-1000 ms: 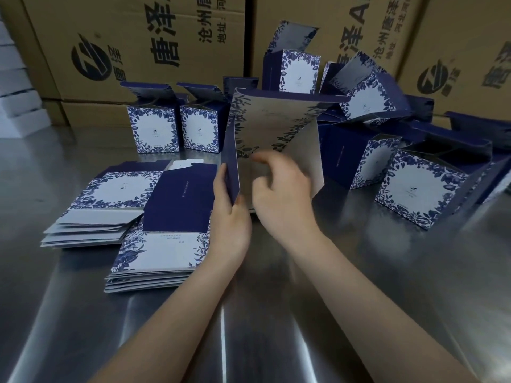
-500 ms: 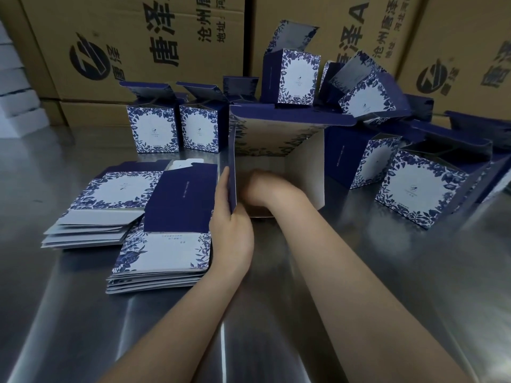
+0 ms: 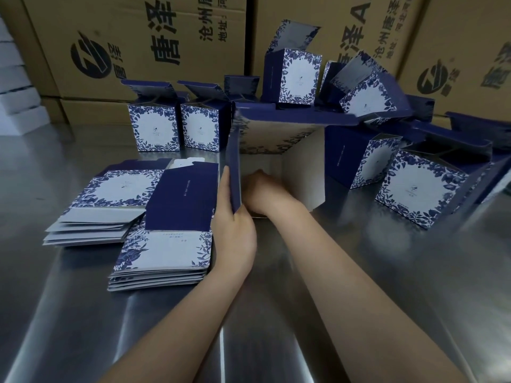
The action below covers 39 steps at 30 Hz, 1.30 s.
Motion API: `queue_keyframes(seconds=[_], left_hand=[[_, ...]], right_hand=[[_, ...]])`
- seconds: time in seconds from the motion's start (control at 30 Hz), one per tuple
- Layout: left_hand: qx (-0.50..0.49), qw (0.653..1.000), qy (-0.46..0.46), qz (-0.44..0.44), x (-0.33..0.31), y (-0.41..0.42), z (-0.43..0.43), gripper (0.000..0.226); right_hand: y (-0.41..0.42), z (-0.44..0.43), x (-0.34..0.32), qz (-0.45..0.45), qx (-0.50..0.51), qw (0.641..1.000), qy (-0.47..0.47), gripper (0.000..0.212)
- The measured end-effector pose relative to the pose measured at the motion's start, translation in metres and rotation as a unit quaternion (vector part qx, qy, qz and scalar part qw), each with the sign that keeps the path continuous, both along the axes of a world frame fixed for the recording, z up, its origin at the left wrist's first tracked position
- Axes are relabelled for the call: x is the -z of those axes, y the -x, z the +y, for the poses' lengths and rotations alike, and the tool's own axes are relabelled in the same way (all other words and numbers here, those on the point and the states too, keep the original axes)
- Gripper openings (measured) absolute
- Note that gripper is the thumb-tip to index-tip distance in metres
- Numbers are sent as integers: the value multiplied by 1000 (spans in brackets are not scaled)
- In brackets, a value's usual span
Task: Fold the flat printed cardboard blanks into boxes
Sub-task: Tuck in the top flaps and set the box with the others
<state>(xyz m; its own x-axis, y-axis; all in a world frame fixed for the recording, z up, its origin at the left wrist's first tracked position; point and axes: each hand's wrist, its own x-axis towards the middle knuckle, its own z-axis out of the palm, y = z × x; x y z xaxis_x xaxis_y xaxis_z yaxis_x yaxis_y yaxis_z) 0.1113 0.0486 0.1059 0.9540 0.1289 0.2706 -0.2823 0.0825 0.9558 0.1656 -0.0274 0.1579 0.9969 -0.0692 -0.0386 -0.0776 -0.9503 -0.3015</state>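
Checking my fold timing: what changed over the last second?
The right hand went from the mouth of the box deep inside it, fingers now hidden, and the skewed walls squared up. The left hand kept gripping its left wall; the stacks of flat blanks stayed put.

Brown cartons [image 3: 132,26] at back: black print 唐泽, 沧州, 地址. Folded boxes [image 3: 154,128]: small print illegible.
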Motion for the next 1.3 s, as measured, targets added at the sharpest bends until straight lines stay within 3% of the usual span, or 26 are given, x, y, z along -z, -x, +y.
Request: queue_keyframes(seconds=[0.1, 0.2, 0.47, 0.67, 0.77, 0.93, 1.13, 1.3], left_hand=[[-8, 1000, 9, 18, 2, -1, 0, 69], [-5, 1000, 9, 19, 3, 0, 0, 69], [-7, 1000, -7, 1, 2, 1, -2, 65], [-12, 1000, -4, 15, 4, -2, -1, 67], [-12, 1000, -3, 24, 4, -2, -1, 69], [-8, 1000, 7, 21, 4, -1, -2, 69], [-25, 999, 2, 27, 3, -3, -2, 67], [-24, 999, 4, 24, 2, -1, -1, 65]], right_hand=[[6, -1, 7, -86, 49, 995, -15, 32], [1, -1, 16, -28, 41, 998, 24, 37], [-5, -3, 6, 70, -2, 997, -16, 32], [14, -2, 7, -84, 45, 994, -46, 26], [15, 1, 9, -41, 22, 997, -60, 23], [18, 0, 1, 63, -17, 995, -77, 38], [23, 1, 0, 19, -40, 999, -31, 32], [23, 3, 0, 74, -55, 995, -32, 35]])
